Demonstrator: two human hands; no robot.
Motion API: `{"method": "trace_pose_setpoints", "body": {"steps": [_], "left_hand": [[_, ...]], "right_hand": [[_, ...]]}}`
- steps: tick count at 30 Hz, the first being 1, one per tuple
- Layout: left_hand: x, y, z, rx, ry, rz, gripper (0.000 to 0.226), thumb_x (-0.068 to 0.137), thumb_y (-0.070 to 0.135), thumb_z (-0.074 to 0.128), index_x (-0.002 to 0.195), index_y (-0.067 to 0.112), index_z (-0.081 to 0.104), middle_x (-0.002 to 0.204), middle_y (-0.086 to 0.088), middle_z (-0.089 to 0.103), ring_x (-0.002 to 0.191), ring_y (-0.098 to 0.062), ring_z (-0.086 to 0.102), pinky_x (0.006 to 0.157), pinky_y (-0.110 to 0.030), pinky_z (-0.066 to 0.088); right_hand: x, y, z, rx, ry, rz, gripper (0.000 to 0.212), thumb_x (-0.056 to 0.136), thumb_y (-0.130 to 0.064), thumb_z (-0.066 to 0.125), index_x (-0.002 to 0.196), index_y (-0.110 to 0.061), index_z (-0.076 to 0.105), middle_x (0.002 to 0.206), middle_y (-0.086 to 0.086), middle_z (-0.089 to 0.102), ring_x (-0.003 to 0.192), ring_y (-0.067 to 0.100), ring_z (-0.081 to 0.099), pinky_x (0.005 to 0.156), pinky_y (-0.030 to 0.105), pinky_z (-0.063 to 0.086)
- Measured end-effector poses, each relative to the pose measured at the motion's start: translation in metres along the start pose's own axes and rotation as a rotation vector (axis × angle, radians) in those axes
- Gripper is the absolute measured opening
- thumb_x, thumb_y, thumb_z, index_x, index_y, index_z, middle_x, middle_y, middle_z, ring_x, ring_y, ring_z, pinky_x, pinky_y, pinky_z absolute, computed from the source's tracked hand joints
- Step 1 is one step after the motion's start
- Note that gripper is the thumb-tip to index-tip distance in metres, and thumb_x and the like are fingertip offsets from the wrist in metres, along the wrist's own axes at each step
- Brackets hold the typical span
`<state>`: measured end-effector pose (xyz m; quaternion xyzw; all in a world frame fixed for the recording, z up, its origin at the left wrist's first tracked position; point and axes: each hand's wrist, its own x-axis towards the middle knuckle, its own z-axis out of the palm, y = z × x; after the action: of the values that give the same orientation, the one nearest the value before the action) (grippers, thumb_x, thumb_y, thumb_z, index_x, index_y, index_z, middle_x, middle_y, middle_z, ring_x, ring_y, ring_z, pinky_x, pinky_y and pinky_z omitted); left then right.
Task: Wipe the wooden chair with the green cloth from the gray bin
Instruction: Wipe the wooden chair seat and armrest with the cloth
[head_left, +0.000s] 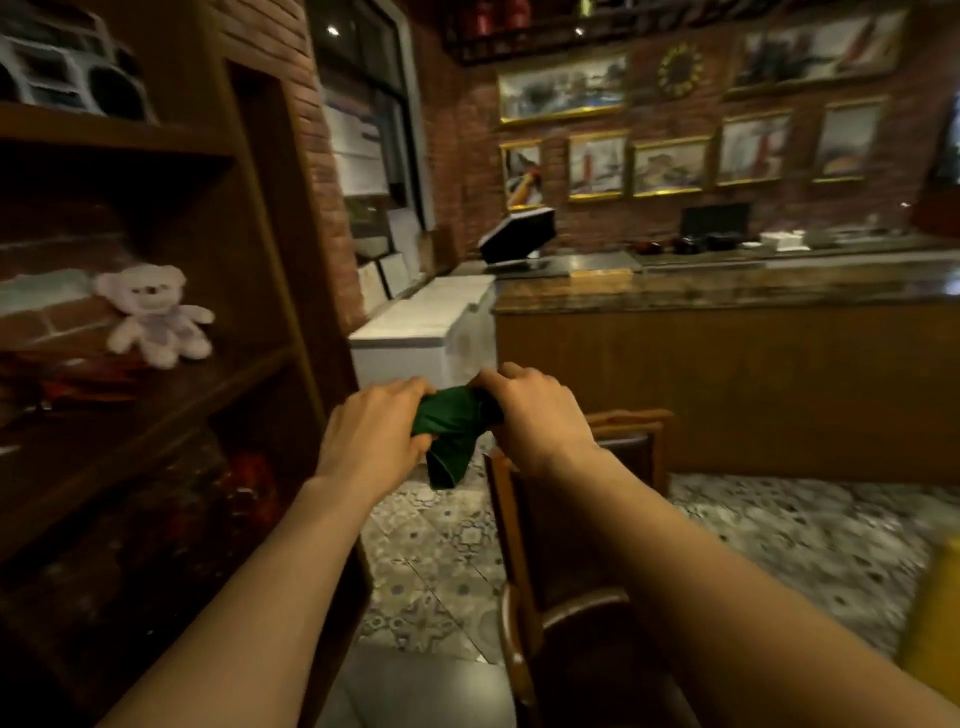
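The green cloth (451, 427) is bunched up in mid-air, held out in front of the person between both hands, with a loose fold hanging down below them. The left hand (375, 426) has its fingers curled closed on the cloth's left end and the right hand (535, 410) grips the right end the same way, knuckles up — neither hand is spread, both are clenched on the fabric. Below and to the right of the cloth stands the wooden chair (511, 561), its curved back rail and dark seat showing under the right forearm; the cloth hangs above its near corner and is not touching it. The gray bin is nowhere in view, so the fetching looks done, and the step in hand seems to be gathering or folding the cloth into a pad before wiping. Next, I judge, the cloth must come down onto the chair's top rail or seat, pressed flat under one palm — the other hand could steady the back. Farther out, a dark wooden shelf unit (156, 291) stands at the left with a pale teddy bear (153, 314) on it, and a counter (727, 332) runs across the room beyond.
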<state>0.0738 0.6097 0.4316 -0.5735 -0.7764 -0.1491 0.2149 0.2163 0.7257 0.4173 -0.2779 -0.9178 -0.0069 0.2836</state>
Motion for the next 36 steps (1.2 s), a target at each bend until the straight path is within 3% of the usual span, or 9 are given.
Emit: {"method": "trace_pose_setpoints", "body": {"steps": [3, 7, 12, 16, 22, 30, 36], "left_hand": [[0.007, 0.026, 0.037, -0.062, -0.039, 0.052, 0.044, 0.077, 0.033, 0.079, 0.116, 0.033, 0.058, 0.109, 0.005, 0.069, 0.099, -0.026, 0.065, 0.073, -0.041, 0.055], [0.005, 0.043, 0.087, -0.128, -0.091, 0.105, 0.043, 0.079, 0.035, 0.079, 0.117, 0.034, 0.059, 0.108, 0.006, 0.069, 0.096, -0.025, 0.065, 0.072, -0.039, 0.055], [-0.015, 0.047, 0.155, -0.22, -0.215, 0.135, 0.046, 0.079, 0.033, 0.079, 0.121, 0.03, 0.059, 0.112, 0.003, 0.069, 0.1, -0.026, 0.065, 0.077, -0.041, 0.055], [-0.046, 0.043, 0.215, -0.28, -0.301, 0.141, 0.048, 0.077, 0.031, 0.082, 0.119, 0.03, 0.059, 0.111, 0.004, 0.069, 0.1, -0.024, 0.065, 0.076, -0.039, 0.056], [-0.11, 0.042, 0.313, -0.329, -0.477, 0.125, 0.049, 0.079, 0.031, 0.079, 0.122, 0.031, 0.056, 0.116, 0.005, 0.067, 0.106, -0.023, 0.062, 0.08, -0.04, 0.054], [-0.187, 0.045, 0.414, -0.365, -0.647, 0.112, 0.052, 0.081, 0.031, 0.077, 0.127, 0.032, 0.053, 0.12, 0.006, 0.065, 0.107, -0.021, 0.06, 0.081, -0.039, 0.055], [-0.231, 0.049, 0.463, -0.375, -0.703, 0.092, 0.071, 0.086, 0.032, 0.073, 0.147, 0.03, 0.037, 0.132, 0.0, 0.062, 0.115, -0.023, 0.061, 0.088, -0.04, 0.056]], "right_hand": [[-0.024, 0.035, 0.009, -0.013, -0.025, 0.057, 0.045, 0.085, -0.009, 0.072, 0.125, -0.022, 0.058, 0.11, 0.007, 0.062, 0.099, 0.034, 0.062, 0.065, 0.037, 0.039], [-0.049, 0.062, 0.036, -0.004, -0.077, 0.127, 0.044, 0.089, -0.008, 0.066, 0.131, -0.017, 0.057, 0.118, 0.012, 0.062, 0.103, 0.038, 0.061, 0.071, 0.044, 0.05], [-0.084, 0.079, 0.092, 0.008, -0.177, 0.219, 0.049, 0.089, -0.012, 0.067, 0.136, -0.023, 0.054, 0.123, 0.007, 0.061, 0.111, 0.035, 0.059, 0.076, 0.045, 0.051], [-0.118, 0.085, 0.148, 0.006, -0.269, 0.304, 0.05, 0.088, -0.018, 0.073, 0.134, -0.025, 0.054, 0.117, 0.004, 0.061, 0.109, 0.03, 0.06, 0.071, 0.037, 0.047], [-0.181, 0.089, 0.236, 0.017, -0.455, 0.401, 0.053, 0.093, -0.016, 0.067, 0.141, -0.028, 0.049, 0.13, 0.003, 0.059, 0.119, 0.028, 0.056, 0.086, 0.045, 0.056], [-0.256, 0.094, 0.33, 0.06, -0.658, 0.478, 0.048, 0.096, -0.024, 0.063, 0.141, -0.029, 0.048, 0.127, 0.001, 0.056, 0.117, 0.027, 0.052, 0.079, 0.04, 0.05], [-0.291, 0.1, 0.379, 0.11, -0.73, 0.475, 0.056, 0.098, -0.026, 0.06, 0.149, -0.033, 0.039, 0.131, -0.001, 0.052, 0.121, 0.024, 0.044, 0.082, 0.038, 0.052]]}}
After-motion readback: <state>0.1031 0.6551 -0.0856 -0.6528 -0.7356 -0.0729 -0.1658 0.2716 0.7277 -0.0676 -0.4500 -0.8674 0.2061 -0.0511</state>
